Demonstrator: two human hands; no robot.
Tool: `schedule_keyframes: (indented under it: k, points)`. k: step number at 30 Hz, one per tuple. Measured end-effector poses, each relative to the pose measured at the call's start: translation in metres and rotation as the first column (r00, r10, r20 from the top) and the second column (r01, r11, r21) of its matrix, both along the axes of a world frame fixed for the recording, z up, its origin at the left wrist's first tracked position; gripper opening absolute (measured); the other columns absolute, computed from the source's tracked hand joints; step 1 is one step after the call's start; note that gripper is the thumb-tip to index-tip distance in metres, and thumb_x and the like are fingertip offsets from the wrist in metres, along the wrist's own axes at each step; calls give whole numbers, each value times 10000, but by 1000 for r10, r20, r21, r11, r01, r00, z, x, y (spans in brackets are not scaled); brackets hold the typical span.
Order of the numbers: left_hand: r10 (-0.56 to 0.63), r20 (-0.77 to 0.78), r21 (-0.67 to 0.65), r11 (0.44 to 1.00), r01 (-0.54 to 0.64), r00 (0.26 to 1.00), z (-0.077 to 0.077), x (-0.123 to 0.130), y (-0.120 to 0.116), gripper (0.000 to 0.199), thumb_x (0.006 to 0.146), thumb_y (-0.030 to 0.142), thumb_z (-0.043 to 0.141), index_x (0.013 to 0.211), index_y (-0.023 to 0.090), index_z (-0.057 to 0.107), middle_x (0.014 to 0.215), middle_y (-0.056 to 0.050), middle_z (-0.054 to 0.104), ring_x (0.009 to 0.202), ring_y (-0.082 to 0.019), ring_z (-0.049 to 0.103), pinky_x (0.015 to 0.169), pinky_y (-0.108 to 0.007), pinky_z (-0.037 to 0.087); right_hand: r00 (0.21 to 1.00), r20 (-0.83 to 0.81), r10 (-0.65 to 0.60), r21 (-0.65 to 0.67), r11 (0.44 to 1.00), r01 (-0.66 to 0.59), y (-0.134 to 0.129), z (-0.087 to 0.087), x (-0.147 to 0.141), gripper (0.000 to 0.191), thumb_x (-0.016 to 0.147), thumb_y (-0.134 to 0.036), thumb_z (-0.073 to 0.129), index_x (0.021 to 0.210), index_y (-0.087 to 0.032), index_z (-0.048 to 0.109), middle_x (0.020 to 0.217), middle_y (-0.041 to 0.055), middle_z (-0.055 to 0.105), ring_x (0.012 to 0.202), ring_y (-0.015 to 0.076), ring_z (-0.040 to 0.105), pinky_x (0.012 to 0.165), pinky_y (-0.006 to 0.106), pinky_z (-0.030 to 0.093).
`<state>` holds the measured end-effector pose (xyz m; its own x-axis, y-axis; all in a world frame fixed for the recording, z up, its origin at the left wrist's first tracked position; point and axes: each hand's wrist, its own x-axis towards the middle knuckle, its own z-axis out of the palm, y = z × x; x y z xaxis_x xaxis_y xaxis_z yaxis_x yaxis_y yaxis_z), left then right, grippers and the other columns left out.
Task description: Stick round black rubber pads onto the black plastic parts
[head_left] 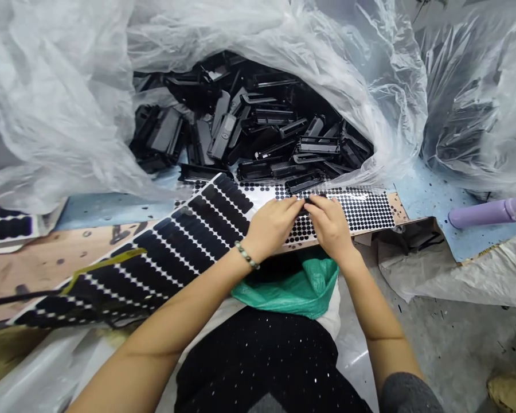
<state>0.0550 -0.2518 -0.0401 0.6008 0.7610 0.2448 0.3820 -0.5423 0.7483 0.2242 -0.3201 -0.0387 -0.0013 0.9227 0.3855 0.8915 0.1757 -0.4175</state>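
Observation:
My left hand, with a beaded bracelet on its wrist, and my right hand meet at a small black part and hold it between their fingertips. Most of that part is hidden by the fingers. Under both hands lies a sheet of small black dots. To the left, a larger sheet with rows of black round stickers slants across the table edge. Just beyond my hands, a black plastic piece rests at the dotted sheet's far side.
Behind, a clear plastic bag lies open around many black plastic parts. A purple bottle lies on the blue surface at right. Below my hands hangs a green sack. A yellow strip crosses the left sheet.

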Motion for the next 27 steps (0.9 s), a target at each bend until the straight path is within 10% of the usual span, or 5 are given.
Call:
schedule_keyframes:
  k: [4,11,16,22,27]
  points:
    - [324,211,-440,874,-206,922,5,-36,10,294,733,319,692,998,193,663,1036,-78,715,995,-287,671,868,-436,552,986,-131,-102,-117,989,87,1,-8,-23,212,928,-170,422,1017,-184,615,1012,114,628,1002,234,581,922,401,476]
    - [570,328,-898,435,62,754,15,-68,-9,370,596,286,796,900,170,619,1062,-66,703,997,-231,691,749,-260,576,995,70,-64,-560,824,92,23,-27,-48,134,877,-83,472,902,-164,576,992,131,607,946,239,571,861,380,472]
    - [584,400,-895,415,163,707,4,-57,-16,364,689,360,751,965,190,585,1076,-70,696,904,-206,711,573,-196,533,938,-270,-216,-541,840,38,26,-17,-48,134,815,-102,522,759,-215,476,818,39,577,801,193,563,805,365,479]
    - [584,496,-854,465,236,643,-7,-52,-21,422,745,486,719,1022,214,555,1108,-75,681,956,-243,698,708,-324,587,405,-890,-211,-287,948,-137,24,4,-75,138,783,-334,608,806,-226,525,777,-14,563,727,143,591,730,309,515]
    - [598,525,-828,524,200,605,-13,-54,-21,435,731,510,731,1029,235,575,1051,-29,671,910,-192,680,785,-338,581,472,-871,-137,-214,970,-112,31,14,-95,131,740,-327,663,717,-215,601,978,47,557,906,175,581,734,301,539]
